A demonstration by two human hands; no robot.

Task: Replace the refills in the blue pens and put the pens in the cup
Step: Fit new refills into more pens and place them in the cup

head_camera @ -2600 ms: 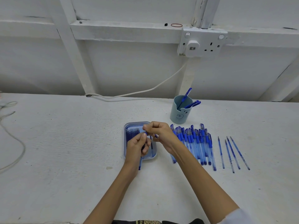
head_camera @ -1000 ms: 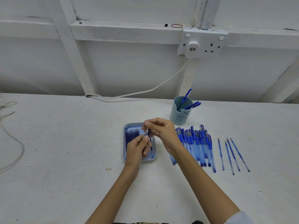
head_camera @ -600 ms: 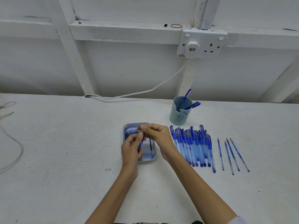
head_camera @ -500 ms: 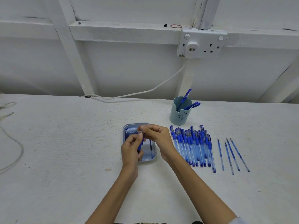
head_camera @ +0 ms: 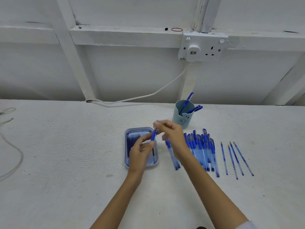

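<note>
Now holds a pen (head_camera: 153, 136) tilted a little off upright in the left hand (head_camera: 140, 150), thumb and fingers clamped round its lower barrel, above the tray (head_camera: 138, 128). Poises the right hand (head_camera: 172, 135) at the pen's upper end, fingers bunched together and blurred; cannot tell whether pinching the pen or anything else. Reaches in with both forearms from the lower edge, the right one crossing over the near ends of the pen row (head_camera: 203, 150).

Behind the left hand, in the tray's left half: dark refills (head_camera: 132, 141) side by side. Just right of the tray, flat on the worktop (head_camera: 66, 154): the pen row, partly hidden by the right wrist. Further right, apart from it: four loose refills (head_camera: 224, 158), slightly fanned. Behind the row, upright: cup (head_camera: 177, 118) with three pens (head_camera: 189, 98) leaning out. On the wall above: socket (head_camera: 204, 47) with a plug in, white cable (head_camera: 148, 96) running down to the worktop's back edge. At far left: a loop of cord (head_camera: 22, 157).
</note>
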